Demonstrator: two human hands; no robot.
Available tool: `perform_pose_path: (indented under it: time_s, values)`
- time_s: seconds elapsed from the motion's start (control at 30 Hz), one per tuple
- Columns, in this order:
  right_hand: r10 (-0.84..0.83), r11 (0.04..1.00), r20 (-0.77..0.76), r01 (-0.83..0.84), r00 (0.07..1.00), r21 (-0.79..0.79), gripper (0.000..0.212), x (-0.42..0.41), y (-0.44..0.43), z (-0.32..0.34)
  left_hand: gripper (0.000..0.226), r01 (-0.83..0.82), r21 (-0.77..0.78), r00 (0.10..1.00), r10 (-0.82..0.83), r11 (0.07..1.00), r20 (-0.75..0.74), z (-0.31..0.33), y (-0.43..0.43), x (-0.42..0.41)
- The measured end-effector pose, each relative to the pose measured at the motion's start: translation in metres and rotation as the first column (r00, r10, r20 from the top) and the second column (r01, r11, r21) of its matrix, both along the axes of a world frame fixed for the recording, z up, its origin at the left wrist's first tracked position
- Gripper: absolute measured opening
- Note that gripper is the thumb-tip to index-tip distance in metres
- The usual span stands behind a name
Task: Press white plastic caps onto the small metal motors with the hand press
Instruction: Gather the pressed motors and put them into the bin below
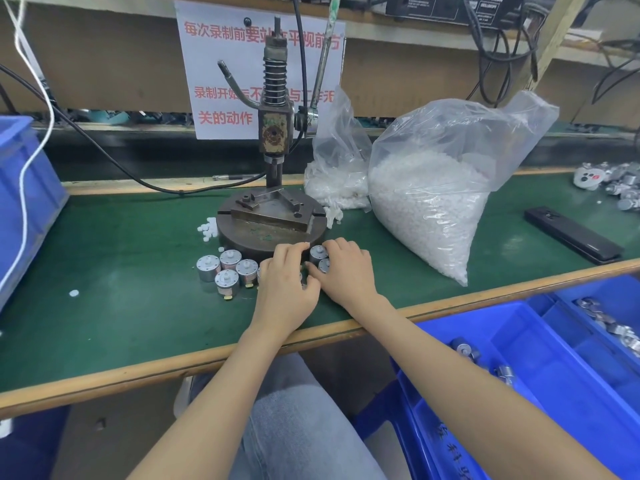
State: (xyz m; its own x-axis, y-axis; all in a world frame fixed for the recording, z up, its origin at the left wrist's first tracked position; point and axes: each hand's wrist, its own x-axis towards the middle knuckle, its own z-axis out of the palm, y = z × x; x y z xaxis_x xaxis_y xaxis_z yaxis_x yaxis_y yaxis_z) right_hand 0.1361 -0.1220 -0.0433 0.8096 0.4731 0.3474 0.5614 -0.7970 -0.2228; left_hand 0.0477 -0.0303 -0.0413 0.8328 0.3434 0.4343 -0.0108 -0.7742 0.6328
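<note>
The motors [227, 268] stand upright in a loose cluster on the green bench [121, 323], just in front of the round base of the hand press [273, 216]. Four stand uncovered to the front left of the base, each with a white cap on top. Two more sit at the front right of the base, partly under the right hand [346, 268].

The left hand [287, 282] lies palm down over the middle of the cluster, its fingers held together and bent downward, their tips touching the front edge of the press base. Whether it grips a motor underneath cannot be told. The right hand lies just beside it, fingers close together and curled round the two motors there, with the thumb reaching in toward the left hand.

A few loose caps [207, 228] lie against the left side of the press base, and a single cap [73, 293] lies well to the front left of it. Nothing sits on the press plate, and its lever [323, 64] points up.

Right of the press stand a small bag [339, 181] and a big bag [433, 202], both clear plastic and filled with white caps. Farther right lies a flat black bar [571, 233]. Behind the press hangs a paper sign [225, 81] with red writing. A blue bin [554, 358] holding more motors sits below the bench, to the front right of the press.
</note>
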Motion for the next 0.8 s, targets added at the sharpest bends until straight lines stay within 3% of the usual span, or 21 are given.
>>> perform_pose_path:
  time_s: [0.2,0.57,0.8]
  values:
    - [0.013,0.999,0.049,-0.015,0.999,0.049,0.030,0.0012,-0.0006,-0.0002,0.048,0.000,0.008,1.000,0.000,1.000,-0.003,0.0001,0.0004,-0.0002]
    - [0.066,0.996,0.113,-0.059,0.991,-0.061,0.033,0.0044,-0.0031,0.0003,0.049,-0.005,-0.001,1.000,0.005,1.000,-0.006,-0.0016,0.0010,0.0004]
    - [0.003,0.982,0.008,-0.004,1.000,0.191,0.035,0.0056,-0.0064,0.0021,0.048,-0.014,0.014,1.000,0.014,1.000,-0.007,-0.0017,0.0013,0.0009]
